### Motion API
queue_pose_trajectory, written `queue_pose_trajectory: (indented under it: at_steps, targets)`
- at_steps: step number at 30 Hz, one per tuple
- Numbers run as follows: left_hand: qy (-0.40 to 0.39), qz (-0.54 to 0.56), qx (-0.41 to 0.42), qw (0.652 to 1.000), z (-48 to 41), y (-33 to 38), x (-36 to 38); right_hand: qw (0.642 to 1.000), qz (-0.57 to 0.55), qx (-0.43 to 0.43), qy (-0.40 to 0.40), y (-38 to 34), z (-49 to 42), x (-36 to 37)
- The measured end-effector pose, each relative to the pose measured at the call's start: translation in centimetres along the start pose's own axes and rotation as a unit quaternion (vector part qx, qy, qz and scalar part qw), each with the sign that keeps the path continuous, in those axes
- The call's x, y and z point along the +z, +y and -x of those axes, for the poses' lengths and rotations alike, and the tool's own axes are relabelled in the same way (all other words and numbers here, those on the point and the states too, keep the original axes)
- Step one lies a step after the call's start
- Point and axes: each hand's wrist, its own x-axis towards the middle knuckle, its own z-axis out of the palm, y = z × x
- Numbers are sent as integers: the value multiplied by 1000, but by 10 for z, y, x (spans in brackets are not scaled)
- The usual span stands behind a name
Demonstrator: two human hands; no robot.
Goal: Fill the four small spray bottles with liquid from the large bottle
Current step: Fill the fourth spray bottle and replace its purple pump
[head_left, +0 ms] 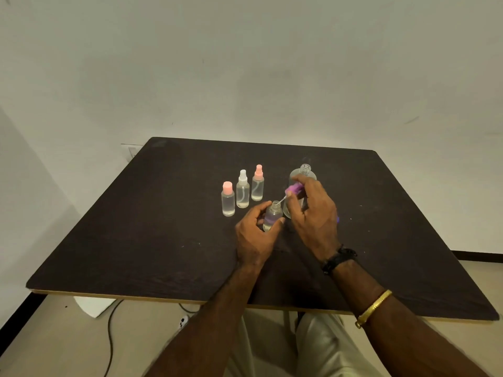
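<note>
While uncapped, small bottle [272, 216], clear liquid [268, 226] inside

Illumination is dim, soft and diffuse; no lamp is in view. The plain pale wall [245, 63] renders grey-green, with faint blotchy shading above the dark brown square bench [163, 240]. The bench surface is matte and free of glare, and shadows on it are barely separable from its own tone. The small clear spray bottle [272, 216] gripped by the left hand [253, 235] carries a purple tint below the purple spray cap [293, 189] pinched by the right hand [313, 213]. Wide-angle distortion splays the bench edges outward toward the frame bottom. Detail is soft throughout; the bare forearms [206, 336] at the lower edge are smeared.
</note>
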Motion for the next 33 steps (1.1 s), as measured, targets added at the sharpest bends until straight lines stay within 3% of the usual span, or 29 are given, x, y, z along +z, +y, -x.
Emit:
queue_pose_trajectory:
  at_steps: [13,20,25,33]
  targets:
    - [7,-11,28,1000,-1,-2,1,993,-28,-2,-119,5,7,9]
    - [-3,-25,61,998,1,1,1,996,29,23,-82,7,2,8]
    - [2,-18,43,999,0,-3,1,991,-69,42,-103,1,10,8]
    - [-7,-21,65,998,2,1,1,994,-31,83,-71,-1,8,9]
